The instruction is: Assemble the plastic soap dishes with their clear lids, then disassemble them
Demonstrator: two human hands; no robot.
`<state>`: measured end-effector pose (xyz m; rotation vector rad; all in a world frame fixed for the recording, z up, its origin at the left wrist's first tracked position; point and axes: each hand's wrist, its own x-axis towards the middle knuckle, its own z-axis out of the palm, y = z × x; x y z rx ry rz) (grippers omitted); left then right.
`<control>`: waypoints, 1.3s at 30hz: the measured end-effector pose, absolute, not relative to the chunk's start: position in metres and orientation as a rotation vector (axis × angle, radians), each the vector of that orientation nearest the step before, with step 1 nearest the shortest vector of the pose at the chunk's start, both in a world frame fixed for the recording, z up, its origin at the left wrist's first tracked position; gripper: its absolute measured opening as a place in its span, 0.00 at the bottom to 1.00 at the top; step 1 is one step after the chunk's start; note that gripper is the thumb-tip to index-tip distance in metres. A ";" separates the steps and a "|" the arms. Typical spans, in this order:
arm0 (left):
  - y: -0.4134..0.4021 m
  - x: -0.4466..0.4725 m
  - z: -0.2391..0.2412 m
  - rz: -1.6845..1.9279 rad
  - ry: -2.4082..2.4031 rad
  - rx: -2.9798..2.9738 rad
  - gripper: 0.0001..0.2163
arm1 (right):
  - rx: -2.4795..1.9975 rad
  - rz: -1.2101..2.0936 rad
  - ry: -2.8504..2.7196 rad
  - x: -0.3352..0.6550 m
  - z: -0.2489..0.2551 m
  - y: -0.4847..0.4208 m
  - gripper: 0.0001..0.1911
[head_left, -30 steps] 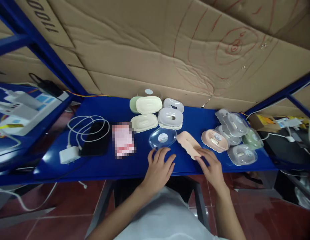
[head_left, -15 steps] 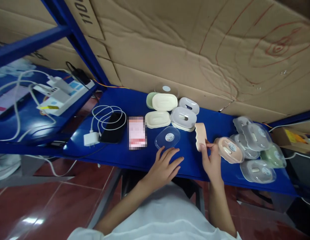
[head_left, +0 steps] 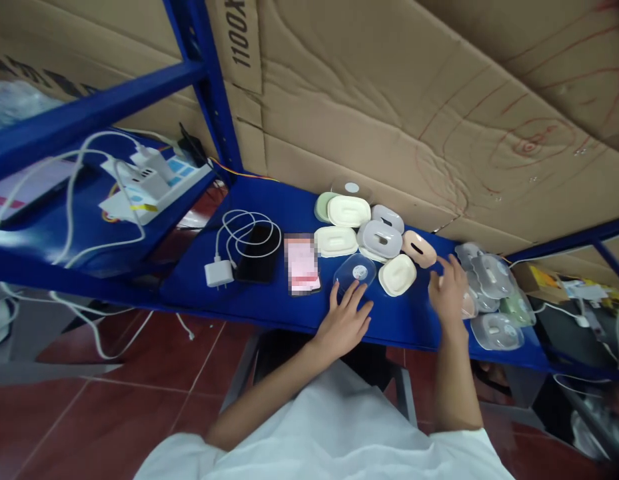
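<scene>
My left hand (head_left: 345,321) is open, palm down, its fingertips resting at the near edge of a clear plastic lid (head_left: 350,272) with a round sticker. My right hand (head_left: 450,292) is open with nothing held, just right of a peach soap dish part (head_left: 419,249) with a dark slot. A cream soap dish insert (head_left: 398,275) lies between the hands. Behind are a grey soap dish part (head_left: 382,239), another cream piece (head_left: 335,241), and a cream piece (head_left: 349,211) beside a green one (head_left: 323,207). My right hand partly hides a peach soap box (head_left: 470,304).
Several lidded soap boxes (head_left: 498,331) are heaped at the right. A phone with a lit screen (head_left: 302,262), a dark phone (head_left: 258,257) and a white charger (head_left: 218,273) lie leftward on the blue table (head_left: 189,287). Cardboard (head_left: 339,120) stands behind; a power strip (head_left: 174,180) is far left.
My right hand has let go of the peach part, which now lies flat by the grey pieces; a cream insert lies separately in front. The hand has moved right. The camera view has shifted.
</scene>
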<state>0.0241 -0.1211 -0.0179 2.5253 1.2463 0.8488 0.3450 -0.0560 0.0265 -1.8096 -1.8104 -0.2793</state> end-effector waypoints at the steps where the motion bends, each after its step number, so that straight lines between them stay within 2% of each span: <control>1: -0.121 0.024 -0.018 0.852 1.237 2.522 0.16 | -1.831 -0.349 -1.820 0.361 0.030 -0.063 0.23; 3: -0.121 0.023 -0.017 0.849 1.224 2.511 0.16 | -1.921 -0.409 -1.789 0.394 0.030 -0.086 0.28; 5: -0.121 0.022 -0.017 0.846 1.214 2.497 0.15 | -2.078 -0.415 -1.736 0.420 0.023 -0.111 0.37; 8: -0.121 0.019 -0.018 0.847 1.163 2.481 0.14 | -2.190 -0.305 -1.778 0.437 0.006 -0.138 0.47; 10: -0.120 0.017 -0.018 0.852 1.120 2.458 0.14 | -2.157 -0.273 -1.856 0.435 0.000 -0.145 0.49; 15: -0.119 0.011 -0.016 0.838 1.074 2.403 0.14 | -2.001 -0.212 -1.900 0.426 0.013 -0.132 0.41; 19: -0.118 0.011 -0.015 0.809 1.064 2.413 0.13 | -2.055 -0.081 -1.835 0.421 0.022 -0.111 0.37; 23: -0.117 0.014 -0.014 0.799 1.107 2.415 0.12 | -1.919 -0.338 -1.730 0.394 0.017 -0.099 0.31; 25: -0.116 0.014 -0.012 0.793 1.123 2.414 0.12 | -1.859 -0.364 -1.752 0.374 0.013 -0.099 0.27; 30: -0.115 0.013 -0.006 0.778 1.117 2.372 0.10 | -1.916 -0.181 -2.070 0.346 0.001 -0.100 0.28; 34: -0.112 0.007 0.000 0.724 1.066 2.389 0.11 | -1.951 -0.138 -2.022 0.352 -0.002 -0.092 0.23; 39: -0.102 -0.002 0.000 0.618 0.931 2.534 0.13 | -2.013 -0.165 -1.814 0.353 0.003 -0.073 0.27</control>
